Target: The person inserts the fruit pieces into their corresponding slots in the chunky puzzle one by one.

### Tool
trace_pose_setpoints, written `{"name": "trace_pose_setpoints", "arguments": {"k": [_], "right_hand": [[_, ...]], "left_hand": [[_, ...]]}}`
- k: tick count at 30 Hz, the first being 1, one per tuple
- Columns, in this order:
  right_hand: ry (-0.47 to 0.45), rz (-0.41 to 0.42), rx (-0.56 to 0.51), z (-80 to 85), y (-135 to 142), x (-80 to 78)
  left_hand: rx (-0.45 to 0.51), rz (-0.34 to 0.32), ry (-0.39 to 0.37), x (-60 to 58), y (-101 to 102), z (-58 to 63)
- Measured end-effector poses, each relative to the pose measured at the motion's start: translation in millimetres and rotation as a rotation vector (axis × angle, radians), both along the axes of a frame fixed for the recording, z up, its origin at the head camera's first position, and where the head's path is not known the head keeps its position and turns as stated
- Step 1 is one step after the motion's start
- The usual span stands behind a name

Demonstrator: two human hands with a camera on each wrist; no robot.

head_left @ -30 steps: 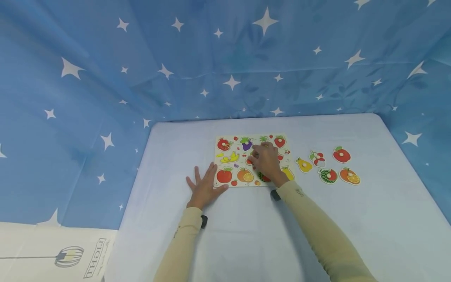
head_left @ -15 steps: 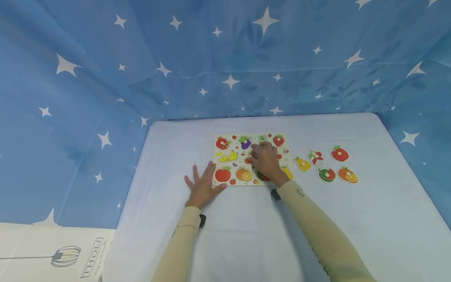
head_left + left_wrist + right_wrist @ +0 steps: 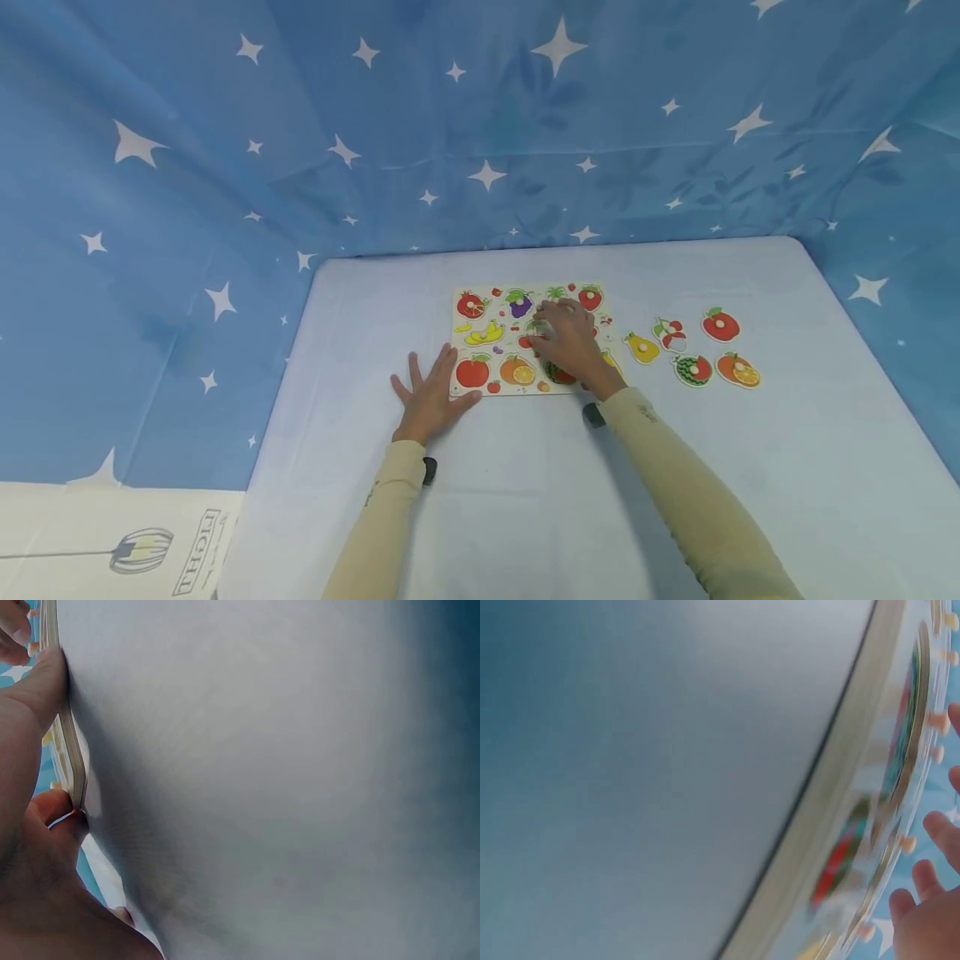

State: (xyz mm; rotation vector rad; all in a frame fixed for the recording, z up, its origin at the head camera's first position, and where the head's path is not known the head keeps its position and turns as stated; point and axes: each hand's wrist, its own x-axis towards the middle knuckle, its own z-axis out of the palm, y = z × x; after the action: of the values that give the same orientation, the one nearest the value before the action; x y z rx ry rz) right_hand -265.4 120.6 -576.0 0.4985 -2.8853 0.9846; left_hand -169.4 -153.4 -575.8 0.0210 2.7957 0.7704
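A fruit puzzle board [image 3: 504, 353] with pegged pieces lies flat on the table. My left hand [image 3: 429, 406] rests at its left front corner, fingers spread. In the left wrist view, the thumb [image 3: 46, 684] touches the board's edge. My right hand [image 3: 572, 340] is over the right half of the board, hiding part of it. In the right wrist view, its fingers [image 3: 939, 829] are apart, loosely bent near the wooden pegs [image 3: 907, 844], with nothing visible between them. The watermelon slot area [image 3: 558, 372] shows partly below that hand.
Right of the board lie loose pieces: a pear [image 3: 642, 348], a cherry-like piece [image 3: 671, 335], a red apple [image 3: 721, 325], a watermelon [image 3: 692, 371] and an orange [image 3: 738, 371]. A blue starry curtain [image 3: 420, 125] borders the white table [image 3: 510, 517].
My right hand's fingers have loosened and lifted slightly over the board. My left hand stays at the board's corner. The view has shifted a little.
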Motion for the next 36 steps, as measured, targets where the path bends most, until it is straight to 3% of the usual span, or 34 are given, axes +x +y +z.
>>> {"name": "trace_pose_setpoints", "arguments": {"k": [10, 14, 28, 36], "right_hand": [[-0.074, 0.013, -0.075, 4.8, 37, 6.8], [-0.069, 0.000, -0.049, 6.3, 49, 7.4], [-0.139, -0.126, -0.015, 8.6, 98, 21.2], [-0.124, -0.175, -0.031, 6.0, 115, 25.4]], "left_hand": [[0.004, -0.002, 0.008, -1.7, 0, -0.7], [-0.004, -0.005, 0.020, -0.9, -2, -3.1], [-0.005, -0.002, 0.027, 2.9, 4, -7.2], [0.012, -0.003, 0.033, 4.8, 3, -3.9]]}}
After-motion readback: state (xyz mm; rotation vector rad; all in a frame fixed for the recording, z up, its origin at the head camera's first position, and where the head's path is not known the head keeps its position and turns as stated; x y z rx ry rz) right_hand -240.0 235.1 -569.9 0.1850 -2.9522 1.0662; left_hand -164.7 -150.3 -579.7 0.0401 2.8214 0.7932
